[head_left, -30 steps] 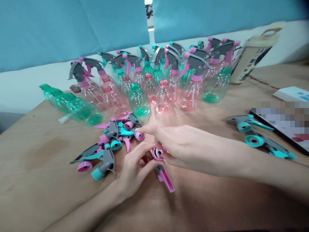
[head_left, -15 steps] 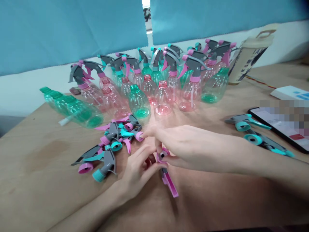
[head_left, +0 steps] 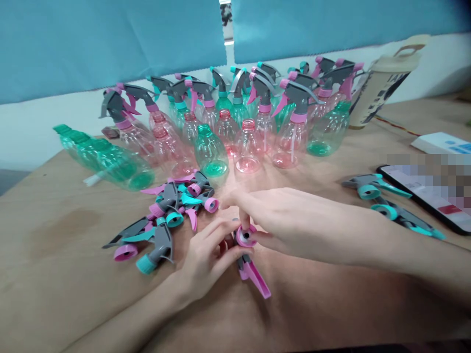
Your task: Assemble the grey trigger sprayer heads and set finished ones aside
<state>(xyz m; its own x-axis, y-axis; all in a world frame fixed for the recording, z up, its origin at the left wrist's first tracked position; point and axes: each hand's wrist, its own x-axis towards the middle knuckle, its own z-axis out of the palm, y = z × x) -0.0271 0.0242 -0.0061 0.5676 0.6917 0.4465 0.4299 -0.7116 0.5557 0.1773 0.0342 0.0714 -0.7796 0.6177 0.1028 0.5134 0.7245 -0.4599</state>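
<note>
A grey spray head with a pink collar and pink trigger point(head_left: 257, 280) is held low over the table, its collar opening facing up. My left hand point(head_left: 206, 255) is closed on it from the left, fingers at the collar. From the right, my right hand point(head_left: 283, 225) pinches the pink collar point(head_left: 246, 236) between thumb and fingers. To the left of my hands lies a pile of loose spray heads point(head_left: 170, 196) in grey, pink and teal. Behind them stand clear pink bottles point(head_left: 248, 147) and green bottles point(head_left: 211, 152), several with spray heads fitted.
At the right are two teal spray heads point(head_left: 384, 212), a phone point(head_left: 423, 196) and a white box point(head_left: 441, 143). A cream tumbler point(head_left: 382, 83) stands at the back right. Green bottles point(head_left: 106, 157) lean together at the left. A blue sheet point(head_left: 110, 44) hangs behind.
The view has shifted slightly. The spray head has turned a little and its grey body shows more below the collar. Both hands keep their hold on it.
</note>
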